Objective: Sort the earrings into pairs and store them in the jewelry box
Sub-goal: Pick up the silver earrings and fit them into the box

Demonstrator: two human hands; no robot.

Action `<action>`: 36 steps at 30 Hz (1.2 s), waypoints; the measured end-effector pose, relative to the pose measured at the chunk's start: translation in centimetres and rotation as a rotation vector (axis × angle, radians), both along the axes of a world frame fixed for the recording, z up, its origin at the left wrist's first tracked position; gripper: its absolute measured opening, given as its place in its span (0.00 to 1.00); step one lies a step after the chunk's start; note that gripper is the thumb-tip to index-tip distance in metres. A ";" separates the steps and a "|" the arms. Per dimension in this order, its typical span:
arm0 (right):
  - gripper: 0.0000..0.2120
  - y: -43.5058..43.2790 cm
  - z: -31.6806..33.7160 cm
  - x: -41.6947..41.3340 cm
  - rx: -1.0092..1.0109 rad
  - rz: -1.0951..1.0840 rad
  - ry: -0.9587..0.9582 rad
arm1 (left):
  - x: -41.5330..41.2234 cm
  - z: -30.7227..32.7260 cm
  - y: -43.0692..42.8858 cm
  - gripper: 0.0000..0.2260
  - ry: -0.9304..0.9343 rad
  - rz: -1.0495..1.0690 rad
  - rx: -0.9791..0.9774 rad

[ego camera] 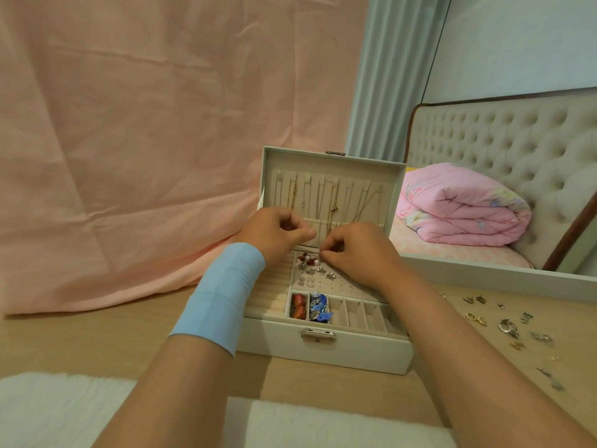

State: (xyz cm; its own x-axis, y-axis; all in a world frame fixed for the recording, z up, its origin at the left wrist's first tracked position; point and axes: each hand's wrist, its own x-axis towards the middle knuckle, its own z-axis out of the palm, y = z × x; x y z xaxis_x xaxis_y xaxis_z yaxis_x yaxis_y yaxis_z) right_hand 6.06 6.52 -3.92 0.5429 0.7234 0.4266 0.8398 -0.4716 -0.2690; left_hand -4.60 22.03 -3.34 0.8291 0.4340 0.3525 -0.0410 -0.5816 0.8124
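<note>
A white jewelry box stands open on the wooden table, with necklaces hanging inside its lid. Its perforated stud panel carries red, pearl and silver earrings. Two small front compartments hold orange pieces and blue and silver pieces. My right hand pinches a tiny earring at the panel's back edge. My left hand, with blue tape around the wrist, hovers curled just left of it; what its fingers hold is hidden. Loose earrings lie scattered on the table to the right.
A pink cloth hangs behind the table and drapes onto it at the left. A mirror stands at the back right, reflecting a bed and a pink quilt. White fluffy fabric lies along the near edge.
</note>
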 end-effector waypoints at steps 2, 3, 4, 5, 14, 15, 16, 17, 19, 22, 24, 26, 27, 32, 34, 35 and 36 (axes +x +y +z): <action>0.02 -0.1 0.0 0.0 -0.009 0.009 -0.008 | 0.1 -0.1 -0.1 0.06 0.011 0.000 0.009; 0.03 -0.2 -0.1 0.1 -0.017 0.012 -0.015 | 0.1 -0.1 -0.1 0.06 0.012 0.002 0.012; 0.03 -0.2 0.0 0.1 -0.021 0.014 -0.019 | 0.1 -0.1 -0.1 0.06 0.012 0.006 0.015; 0.03 -0.3 0.0 0.1 -0.020 0.015 -0.021 | 0.2 -0.1 -0.2 0.06 0.010 0.010 0.016; 0.02 -2.0 0.8 1.6 0.043 -0.067 0.053 | 0.3 0.1 -0.6 0.08 0.000 0.029 -0.010; 0.02 -2.3 0.9 1.7 0.026 -0.060 0.069 | 0.3 0.1 -0.7 0.08 0.005 0.033 -0.005; 0.02 -2.5 1.0 1.7 0.001 -0.049 0.084 | 0.4 0.0 -0.7 0.08 0.011 0.036 0.000; 0.02 -2.5 1.0 1.6 -0.021 -0.037 0.091 | 0.4 0.0 -0.7 0.08 0.018 0.039 0.005; 0.02 -2.5 1.1 1.4 -0.054 -0.023 0.087 | 0.5 -0.1 -0.7 0.08 0.030 0.036 0.011; 0.02 -2.4 1.2 1.2 -0.080 -0.009 0.065 | 0.5 0.0 -1.0 0.08 0.032 0.030 0.013; 0.02 -2.5 1.3 1.2 -0.101 -0.009 0.050 | 0.3 0.1 -1.2 0.07 0.029 0.021 0.017; 0.02 -2.5 1.3 1.1 -0.118 -0.006 0.039 | 0.3 0.2 -1.5 0.07 0.031 0.010 0.013; 0.02 -2.4 1.3 1.1 -0.121 -0.001 0.041 | 0.3 0.2 -1.6 0.07 0.031 0.007 0.007; 0.05 -2.5 1.7 1.2 -0.201 0.029 0.095 | 0.2 0.3 -1.9 0.07 0.008 0.002 -0.036; 0.06 -2.7 2.0 1.3 -0.129 0.034 0.166 | 0.2 0.4 -2.2 0.07 -0.022 0.005 -0.102; 0.07 -2.7 2.4 1.2 -0.043 0.042 0.211 | 0.3 0.4 -2.3 0.07 -0.034 0.009 -0.139; 0.08 -2.8 2.8 1.0 0.049 0.060 0.251 | 0.3 0.5 -2.5 0.06 -0.039 0.009 -0.178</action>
State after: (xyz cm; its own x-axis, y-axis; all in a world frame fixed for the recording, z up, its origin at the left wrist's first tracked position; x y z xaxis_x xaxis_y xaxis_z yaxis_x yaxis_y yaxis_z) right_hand 7.11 3.74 -1.13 0.5925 0.7396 0.3192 0.7702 -0.4040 -0.4935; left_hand -4.29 19.55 -2.83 0.8121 0.4994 0.3018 -0.0705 -0.4296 0.9003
